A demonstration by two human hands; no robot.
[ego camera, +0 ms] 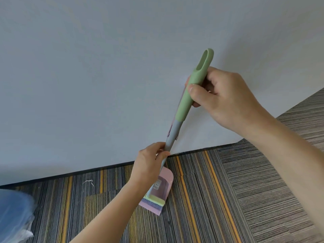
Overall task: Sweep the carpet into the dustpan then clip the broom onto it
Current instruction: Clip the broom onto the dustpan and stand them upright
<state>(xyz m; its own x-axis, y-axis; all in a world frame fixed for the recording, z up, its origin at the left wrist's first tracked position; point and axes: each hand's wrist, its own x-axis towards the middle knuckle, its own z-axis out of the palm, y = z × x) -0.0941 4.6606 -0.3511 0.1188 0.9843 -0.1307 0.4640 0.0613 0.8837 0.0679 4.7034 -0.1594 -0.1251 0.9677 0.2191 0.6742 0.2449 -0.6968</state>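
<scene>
Two hands: both grip one broom (pixel 177 127), which leans from the carpet up toward the camera.
Right hand (pixel 226 97): closed around the green grip at the top of the broom handle; the thumb lies across the front of the grip and the other fingers (pixel 197 104) curl behind it, pinching the grip between them.
Left hand (pixel 149 163): lower on the pale blue shaft, its fingers wrapped round the shaft and pressed together, just above the dustpan.
Broom: green grip with an oval hanging hole at its tip, pale blue shaft below; a thin pink handle runs alongside the shaft on its far side, touching or nearly touching it, and I cannot tell whether it is clipped on.
Broom head (pixel 155 201): yellow-green block with lilac bristles, sitting inside the dustpan near the pan's front lip.
Dustpan (pixel 166 179): pink, standing on the carpet with its back toward the wall; a small label shows inside it, too blurred to read.
Carpet (pixel 201 199): striped grey tiles with orange lines, meeting the dark skirting of the wall beyond the dustpan.
White scrap (pixel 88 182): a thin bit of thread or wire on the carpet, well left of the dustpan, near the wall.
Wall (pixel 105 76): plain pale grey, behind the dustpan.
Blue object (pixel 14 213): blurred, far left of the dustpan at the edge of view; what it is I cannot tell.
</scene>
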